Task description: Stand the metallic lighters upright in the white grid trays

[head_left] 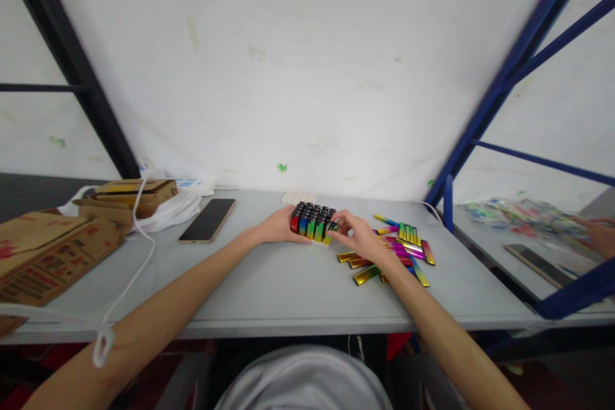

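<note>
A tight block of black-topped, rainbow-metallic lighters (311, 220) stands upright in rows at the middle of the table, a pale tray edge showing under its front. My left hand (280, 225) is closed around the block's left side, thumb along the front. At the front right corner, my right hand (354, 232) pinches a small dark-ended piece that looks like another lighter (332, 227); its fingers partly cover it. Beside and under my right forearm lies a loose pile of shiny lighter-like pieces (396, 247) in gold, magenta, blue and green.
Behind the block lies a white tray with small cells (298, 197). To the left are a phone (208, 220), cardboard boxes (57, 250) and a white cable (144, 224). Past the blue frame (500, 102) on the right, another person's hand (598, 234) is beside plastic bags (528, 218).
</note>
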A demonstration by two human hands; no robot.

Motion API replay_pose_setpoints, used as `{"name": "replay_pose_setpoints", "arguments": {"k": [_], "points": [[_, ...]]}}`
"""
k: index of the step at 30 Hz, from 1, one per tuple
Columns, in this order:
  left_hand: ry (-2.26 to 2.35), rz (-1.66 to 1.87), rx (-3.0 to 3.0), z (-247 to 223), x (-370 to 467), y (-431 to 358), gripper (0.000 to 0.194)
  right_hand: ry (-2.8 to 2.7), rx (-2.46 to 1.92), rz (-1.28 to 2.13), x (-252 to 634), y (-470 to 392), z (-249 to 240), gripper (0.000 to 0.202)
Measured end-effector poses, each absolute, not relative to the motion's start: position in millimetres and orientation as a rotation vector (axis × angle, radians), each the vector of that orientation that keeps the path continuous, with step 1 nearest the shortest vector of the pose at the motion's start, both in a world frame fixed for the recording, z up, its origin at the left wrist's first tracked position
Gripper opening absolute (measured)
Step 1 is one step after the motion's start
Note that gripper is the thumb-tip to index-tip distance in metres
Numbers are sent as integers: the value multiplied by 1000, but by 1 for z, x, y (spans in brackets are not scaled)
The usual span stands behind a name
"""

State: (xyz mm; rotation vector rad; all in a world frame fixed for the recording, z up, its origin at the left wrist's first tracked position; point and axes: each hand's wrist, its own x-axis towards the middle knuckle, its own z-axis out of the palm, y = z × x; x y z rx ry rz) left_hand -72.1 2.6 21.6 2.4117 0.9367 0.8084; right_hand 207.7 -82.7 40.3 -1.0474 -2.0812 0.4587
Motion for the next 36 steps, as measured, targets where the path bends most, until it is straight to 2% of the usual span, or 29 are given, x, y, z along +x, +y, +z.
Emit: {"name": "replay_pose_setpoints", "arguments": {"k": [14,21,26,32,36], "points": [[933,817,2405,23,-72,2,86,-2099,-1004,497,202,-80,36,37],[910,805,2399,27,-71,0,81,-1931,-1117,335,210,-77,45,33],[910,779,2414,26,-73,1,85,-2002,-1136,309,212,-27,44,31],[969,787,2435,24,-76,-1,89,-2319,-1190,321,179,55,56,11],[958,803,2437,23,-76,-3,83,-2475,-1339,276,153,82,49,22]]}}
